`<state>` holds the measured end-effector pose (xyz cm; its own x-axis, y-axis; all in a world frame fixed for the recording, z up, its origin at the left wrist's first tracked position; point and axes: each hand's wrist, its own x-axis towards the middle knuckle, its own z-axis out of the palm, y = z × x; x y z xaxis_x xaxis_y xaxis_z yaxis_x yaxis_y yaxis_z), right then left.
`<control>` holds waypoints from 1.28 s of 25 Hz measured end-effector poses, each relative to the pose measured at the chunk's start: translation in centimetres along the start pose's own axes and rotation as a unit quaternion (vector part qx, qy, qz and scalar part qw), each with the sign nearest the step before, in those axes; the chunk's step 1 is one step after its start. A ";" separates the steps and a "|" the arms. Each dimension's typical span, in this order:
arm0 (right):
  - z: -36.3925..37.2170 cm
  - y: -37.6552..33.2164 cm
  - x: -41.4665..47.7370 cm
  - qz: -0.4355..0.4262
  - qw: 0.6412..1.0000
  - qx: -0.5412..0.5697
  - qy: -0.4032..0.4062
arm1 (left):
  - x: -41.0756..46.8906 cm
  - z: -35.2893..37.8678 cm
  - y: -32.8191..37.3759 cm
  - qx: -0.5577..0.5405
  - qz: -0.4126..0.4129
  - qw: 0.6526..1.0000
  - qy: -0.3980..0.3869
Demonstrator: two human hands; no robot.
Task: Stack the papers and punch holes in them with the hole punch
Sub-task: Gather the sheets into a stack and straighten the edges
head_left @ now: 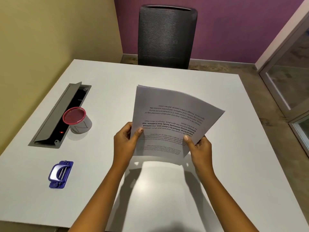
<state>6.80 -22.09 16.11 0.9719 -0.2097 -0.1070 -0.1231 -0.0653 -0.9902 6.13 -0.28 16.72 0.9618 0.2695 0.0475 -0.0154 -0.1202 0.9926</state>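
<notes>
A stack of white printed papers (173, 114) is held up above the white table (117, 84), tilted away from me, with the text upside down. My left hand (126, 141) grips the stack's lower left edge, thumb on the front. My right hand (199, 148) grips its lower right corner the same way. The blue and silver hole punch (60, 174) lies flat on the table at the near left, well apart from both hands.
A red-rimmed mesh cup (77, 120) stands to the left beside an open grey cable hatch (60, 114) set in the tabletop. A dark mesh office chair (167, 36) is at the table's far side. A glass door (287, 76) is on the right.
</notes>
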 end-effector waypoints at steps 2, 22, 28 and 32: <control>-0.2 0.3 -0.3 -0.017 1.000 0.014 0.008 | -0.4 0.5 -0.3 -0.019 -0.004 1.000 0.018; -0.6 2.2 -1.7 -0.012 0.999 0.050 0.018 | -3.0 1.9 -1.6 -0.037 -0.021 0.997 0.065; -0.9 2.6 -1.7 -0.007 0.999 0.045 0.017 | -3.5 1.9 -1.9 -0.024 -0.034 0.997 0.062; -1.0 3.2 -1.8 -0.003 0.999 0.039 0.012 | -3.6 2.1 -2.4 -0.001 -0.054 0.997 0.054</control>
<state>4.47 -22.93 13.25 0.9675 -0.2324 -0.0994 -0.0998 0.0102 -0.9950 3.23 -2.96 13.90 0.9227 0.3825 -0.0477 0.0858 -0.0831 0.9928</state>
